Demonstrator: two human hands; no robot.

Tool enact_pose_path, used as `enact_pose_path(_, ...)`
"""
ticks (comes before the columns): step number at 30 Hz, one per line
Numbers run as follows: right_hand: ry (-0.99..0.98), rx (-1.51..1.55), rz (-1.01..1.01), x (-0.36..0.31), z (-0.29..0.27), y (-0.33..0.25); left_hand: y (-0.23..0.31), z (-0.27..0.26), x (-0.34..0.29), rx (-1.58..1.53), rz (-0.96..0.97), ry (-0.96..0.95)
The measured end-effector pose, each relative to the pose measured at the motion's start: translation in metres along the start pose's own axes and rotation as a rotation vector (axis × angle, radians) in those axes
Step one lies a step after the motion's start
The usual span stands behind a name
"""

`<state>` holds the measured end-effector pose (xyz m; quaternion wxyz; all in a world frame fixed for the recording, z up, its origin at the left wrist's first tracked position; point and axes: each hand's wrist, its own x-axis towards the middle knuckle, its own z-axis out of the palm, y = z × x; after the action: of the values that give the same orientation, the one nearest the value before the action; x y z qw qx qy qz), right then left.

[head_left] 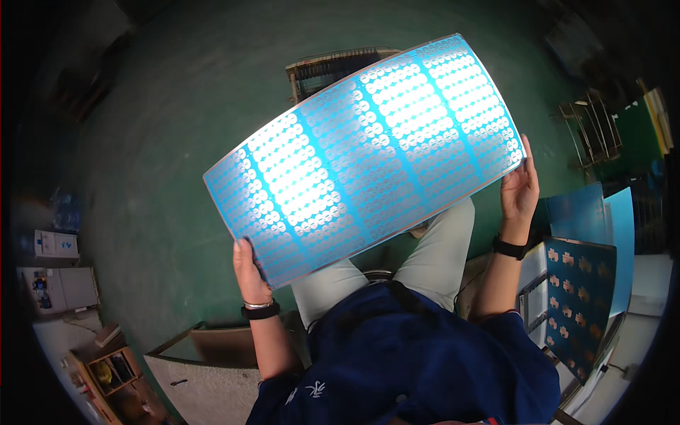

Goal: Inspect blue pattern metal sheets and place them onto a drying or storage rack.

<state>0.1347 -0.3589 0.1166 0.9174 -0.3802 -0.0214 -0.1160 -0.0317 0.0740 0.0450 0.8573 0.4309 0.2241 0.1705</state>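
A large thin circuit board panel (340, 173), bright blue with rows of shiny silver round shapes, is held out over my lap, its right end tilted farther away. Strong light glares off several of its bands. My left hand (251, 273) grips the near left corner, thumb on the face and the other fingers hidden beneath. At the right edge, my right hand (520, 188) supports the near right corner, with fingers along the rim and partly under it.
Slotted racks stand beyond the panel (304, 83) and at right (591, 131). Beside my right arm lean blue sheets (620, 241) and a dark patterned panel (577, 297). A grey-topped bench (202, 386), wooden tray (113, 368) and white cabinets (71, 287) are at left.
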Motion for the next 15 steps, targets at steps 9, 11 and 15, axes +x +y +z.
enact_pose_path(9, -0.007, -0.375, 0.036, -0.006, 0.014, -0.006, 0.014, -0.034, 0.008, 0.168, 0.11, 0.116)
enact_pose_path(11, 0.0, -0.447, 0.052, -0.009, 0.02, -0.005, 0.015, -0.034, 0.008, 0.205, 0.122, 0.139)
enact_pose_path(15, -0.136, -0.458, 0.108, -0.009, 0.014, -0.011, 0.02, -0.03, 0.007, 0.256, 0.152, 0.17)
